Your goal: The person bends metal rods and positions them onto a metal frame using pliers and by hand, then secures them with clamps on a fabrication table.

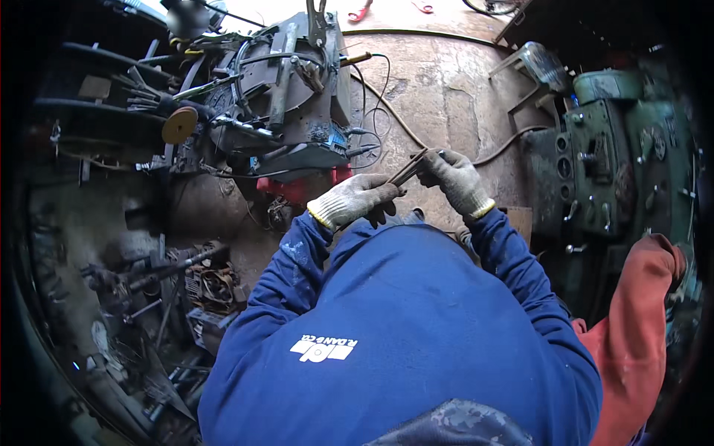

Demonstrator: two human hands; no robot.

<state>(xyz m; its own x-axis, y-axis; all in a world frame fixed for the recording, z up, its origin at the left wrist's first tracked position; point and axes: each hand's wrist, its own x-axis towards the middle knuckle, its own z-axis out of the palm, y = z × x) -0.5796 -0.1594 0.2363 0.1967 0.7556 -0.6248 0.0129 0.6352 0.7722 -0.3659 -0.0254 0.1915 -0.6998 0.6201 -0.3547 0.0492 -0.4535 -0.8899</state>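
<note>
My left hand (355,199), in a white knit glove with dark, soiled fingers, is closed around the lower left end of several thin dark rods (405,172). The rods slant up to the right in front of my chest. At their other end, my right hand (454,178), gloved the same way, pinches them between thumb and fingers. Both hands are in mid-air above the floor, just beyond my blue jacket (416,297). The rods' exact kind is too small to make out.
A cluttered metal workbench (305,111) with clamps, cables and a brown disc (180,125) stands ahead left. Hoses (401,119) cross the worn floor. A green lathe-like machine (595,163) stands right, with another person's red sleeve (636,320) near it. Metal parts (212,282) lie left.
</note>
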